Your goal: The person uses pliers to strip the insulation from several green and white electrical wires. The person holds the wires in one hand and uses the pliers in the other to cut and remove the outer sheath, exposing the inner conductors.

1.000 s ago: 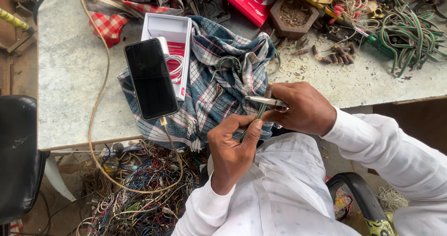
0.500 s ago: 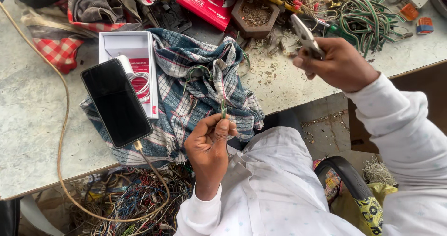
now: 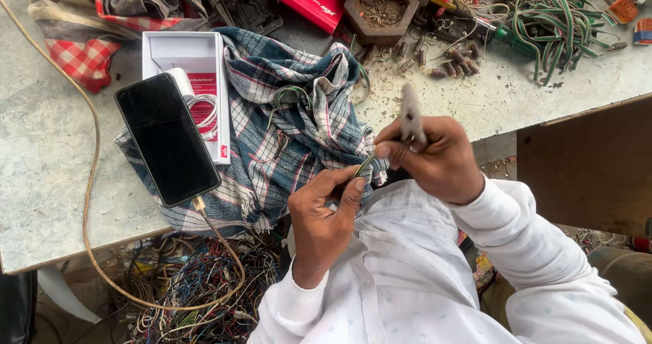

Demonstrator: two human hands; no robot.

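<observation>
Your left hand [image 3: 326, 208] pinches a short green wire [image 3: 362, 165] between thumb and fingers, just off the near edge of the surface [image 3: 61, 167]. Your right hand [image 3: 435, 157] is clamped around a metal plier-type tool [image 3: 410, 116], blurred in this view, held at the upper end of the wire. The two hands sit close together above your lap.

Directly beyond the hands lies a checked blue cloth [image 3: 285, 120], draped over the surface edge, with a loop of green wire [image 3: 288, 98] resting on it. To the left of the cloth, a black phone [image 3: 166, 139] lies across an open white box [image 3: 190, 79]; a tan cable [image 3: 88, 194] runs from the phone over the edge. Beyond your right hand are scattered small metal parts [image 3: 448, 62], a wooden tray [image 3: 380, 4] and a bundle of green cables [image 3: 557, 18]. Below your left hand, tangled coloured wires [image 3: 197, 290] cover the floor.
</observation>
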